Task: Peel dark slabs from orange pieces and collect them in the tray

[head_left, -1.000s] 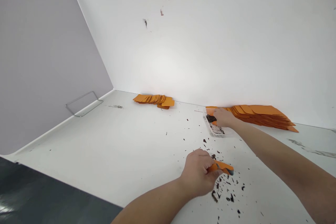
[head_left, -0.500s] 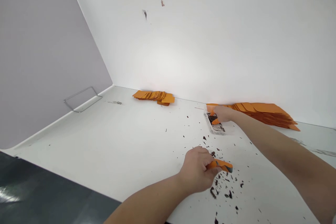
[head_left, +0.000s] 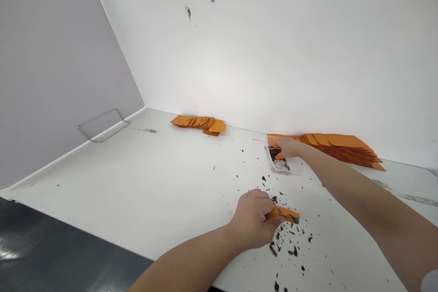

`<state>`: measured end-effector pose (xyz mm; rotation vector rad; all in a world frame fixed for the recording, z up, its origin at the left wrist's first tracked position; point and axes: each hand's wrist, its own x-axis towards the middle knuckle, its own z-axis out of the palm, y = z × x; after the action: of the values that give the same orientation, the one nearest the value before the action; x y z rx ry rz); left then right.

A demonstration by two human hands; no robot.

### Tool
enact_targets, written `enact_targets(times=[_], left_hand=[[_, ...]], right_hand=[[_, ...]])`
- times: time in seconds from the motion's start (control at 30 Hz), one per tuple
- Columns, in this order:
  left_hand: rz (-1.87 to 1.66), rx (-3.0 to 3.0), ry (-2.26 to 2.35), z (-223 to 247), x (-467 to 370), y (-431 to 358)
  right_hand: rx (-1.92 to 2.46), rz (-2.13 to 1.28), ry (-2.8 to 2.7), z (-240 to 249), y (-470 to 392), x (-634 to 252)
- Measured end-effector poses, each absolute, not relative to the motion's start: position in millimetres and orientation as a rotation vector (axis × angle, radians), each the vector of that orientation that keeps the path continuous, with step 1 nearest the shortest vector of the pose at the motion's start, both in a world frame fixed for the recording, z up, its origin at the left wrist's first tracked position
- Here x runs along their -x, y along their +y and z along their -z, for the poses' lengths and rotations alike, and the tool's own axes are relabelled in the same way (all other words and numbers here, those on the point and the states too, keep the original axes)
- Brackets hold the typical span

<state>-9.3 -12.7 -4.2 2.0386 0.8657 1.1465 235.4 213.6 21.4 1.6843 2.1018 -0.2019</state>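
Note:
My left hand (head_left: 255, 219) is closed round a small orange packet (head_left: 289, 215), which lies sideways with its dark grey end pointing right. It is held low over the white table, among scattered dark flakes (head_left: 291, 252). Farther back, my right hand (head_left: 289, 147) reaches into a clear plastic tray (head_left: 280, 171) holding dark crumbs. Its fingers pinch an orange piece (head_left: 279, 156) inside the tray; the exact shape of this piece is partly hidden by the hand.
Against the white back wall lean a larger row of flat orange packets (head_left: 342, 146) on the right and a smaller row (head_left: 196, 122) on the left. A thin metal wire frame (head_left: 104, 125) stands by the grey side panel. The table's front edge drops to a dark surface (head_left: 68, 246).
The view has shifted slightly, so everything sits a little farther left and higher. Both hands keep their grips, and the right hand stays in the tray.

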Motion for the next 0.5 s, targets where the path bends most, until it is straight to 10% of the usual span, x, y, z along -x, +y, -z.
enact_targets(times=[0.5], left_hand=[[-1.127,-2.064,0.827,5.5,9.5,-11.5]], right_hand=[[-1.696,0.235,2.164,-30.4,200.4,-238.1]])
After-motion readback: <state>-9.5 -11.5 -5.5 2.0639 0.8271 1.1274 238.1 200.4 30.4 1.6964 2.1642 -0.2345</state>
